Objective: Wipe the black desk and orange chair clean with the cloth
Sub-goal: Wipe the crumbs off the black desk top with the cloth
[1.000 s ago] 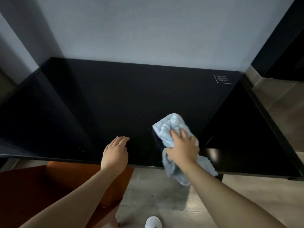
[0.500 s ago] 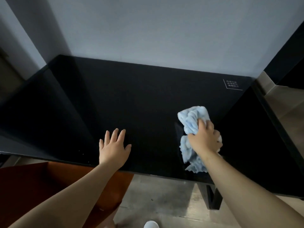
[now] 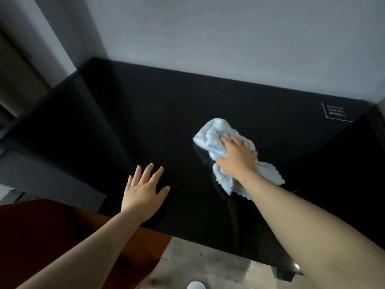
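Note:
The glossy black desk (image 3: 187, 113) fills the middle of the head view and stands against a pale wall. My right hand (image 3: 236, 157) presses a crumpled light blue cloth (image 3: 214, 134) onto the desk top, right of centre, with part of the cloth trailing out behind my wrist. My left hand (image 3: 143, 190) lies flat on the desk near its front edge, fingers spread, holding nothing. The orange chair (image 3: 52, 236) shows at the lower left, partly under the desk's front edge and under my left forearm.
A small white printed label (image 3: 335, 115) marks the desk's far right corner. Grey floor (image 3: 200, 265) shows below the front edge, with a white shoe tip (image 3: 195, 285) at the bottom. A dark doorway or panel (image 3: 14, 80) stands at the left.
My right hand has pushed the cloth away from the front edge, further onto the desk top. My left hand has spread its fingers flat on the desk. The view has shifted left.

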Action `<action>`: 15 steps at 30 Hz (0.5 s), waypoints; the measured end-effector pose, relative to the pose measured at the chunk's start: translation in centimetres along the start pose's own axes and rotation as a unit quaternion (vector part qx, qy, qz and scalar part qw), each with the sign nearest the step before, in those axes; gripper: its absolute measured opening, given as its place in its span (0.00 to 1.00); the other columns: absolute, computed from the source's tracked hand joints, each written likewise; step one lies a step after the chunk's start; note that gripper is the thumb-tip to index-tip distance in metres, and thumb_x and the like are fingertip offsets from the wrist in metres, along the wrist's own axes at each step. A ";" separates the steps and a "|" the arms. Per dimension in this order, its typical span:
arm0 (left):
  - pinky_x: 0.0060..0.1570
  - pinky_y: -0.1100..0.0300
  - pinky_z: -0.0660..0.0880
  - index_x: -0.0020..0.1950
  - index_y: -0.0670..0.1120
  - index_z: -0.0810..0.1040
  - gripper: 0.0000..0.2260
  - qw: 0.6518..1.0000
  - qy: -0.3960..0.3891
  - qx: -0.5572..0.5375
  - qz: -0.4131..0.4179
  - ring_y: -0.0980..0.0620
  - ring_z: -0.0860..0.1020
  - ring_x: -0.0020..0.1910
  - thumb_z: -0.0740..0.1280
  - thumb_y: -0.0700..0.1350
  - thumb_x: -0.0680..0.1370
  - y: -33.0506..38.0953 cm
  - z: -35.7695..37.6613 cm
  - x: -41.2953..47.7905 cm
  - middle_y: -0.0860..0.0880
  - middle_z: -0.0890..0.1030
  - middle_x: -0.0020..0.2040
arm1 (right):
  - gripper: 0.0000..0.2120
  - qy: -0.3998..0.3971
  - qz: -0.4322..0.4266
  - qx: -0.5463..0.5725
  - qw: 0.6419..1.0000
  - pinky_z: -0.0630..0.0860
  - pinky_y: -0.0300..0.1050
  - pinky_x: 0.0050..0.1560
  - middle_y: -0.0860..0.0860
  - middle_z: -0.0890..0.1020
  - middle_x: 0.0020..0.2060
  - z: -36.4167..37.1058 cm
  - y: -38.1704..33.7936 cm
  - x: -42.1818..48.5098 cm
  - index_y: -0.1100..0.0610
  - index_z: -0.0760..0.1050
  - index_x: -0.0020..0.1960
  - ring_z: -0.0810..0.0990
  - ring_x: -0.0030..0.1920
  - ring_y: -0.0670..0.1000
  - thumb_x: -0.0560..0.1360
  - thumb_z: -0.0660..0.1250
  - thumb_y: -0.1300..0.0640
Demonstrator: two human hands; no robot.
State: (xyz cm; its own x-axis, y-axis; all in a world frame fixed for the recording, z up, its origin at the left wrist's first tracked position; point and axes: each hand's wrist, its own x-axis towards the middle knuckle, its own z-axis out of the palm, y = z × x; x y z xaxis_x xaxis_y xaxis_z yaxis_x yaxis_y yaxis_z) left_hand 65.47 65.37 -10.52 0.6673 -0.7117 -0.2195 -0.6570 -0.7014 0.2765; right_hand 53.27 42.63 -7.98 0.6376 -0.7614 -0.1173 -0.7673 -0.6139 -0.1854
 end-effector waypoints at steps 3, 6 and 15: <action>0.73 0.53 0.42 0.75 0.59 0.56 0.21 0.999 0.007 -0.054 0.003 0.50 0.42 0.76 0.52 0.54 0.82 -0.7 -0.5 0.2 0.55 0.52 0.77 | 0.27 -0.027 -0.147 0.011 0.989 0.62 0.54 0.62 0.39 0.62 0.71 1.4 -1.7 -4.0 0.38 0.60 0.70 0.61 0.68 0.52 0.72 0.63 0.45; 0.73 0.56 0.45 0.74 0.55 0.62 0.19 0.996 0.011 -0.087 0.012 0.52 0.47 0.76 0.55 0.48 0.82 -1.3 -1.1 0.4 0.54 0.57 0.76 | 0.22 -0.096 -0.284 0.145 0.943 0.64 0.52 0.60 0.39 0.73 0.61 1.3 -1.8 -8.9 0.39 0.71 0.62 0.67 0.62 0.49 0.68 0.63 0.45; 0.72 0.57 0.55 0.72 0.49 0.66 0.18 0.993 0.066 -0.083 0.047 0.53 0.56 0.75 0.55 0.44 0.82 -2.7 -2.4 -1.6 0.51 0.68 0.72 | 0.25 -0.006 -0.078 0.046 0.996 0.64 0.54 0.60 0.39 0.66 0.69 0.8 -2.4 -7.6 0.41 0.64 0.69 0.63 0.67 0.52 0.73 0.63 0.49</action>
State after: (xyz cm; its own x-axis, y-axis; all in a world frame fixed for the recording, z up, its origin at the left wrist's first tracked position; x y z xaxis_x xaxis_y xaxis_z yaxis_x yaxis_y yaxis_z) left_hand 67.06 68.52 -8.69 0.6531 -0.7546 -0.0639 -0.6589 -0.6077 0.4433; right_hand 50.29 50.08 -7.43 0.7503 -0.6547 -0.0913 -0.6490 -0.7033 -0.2902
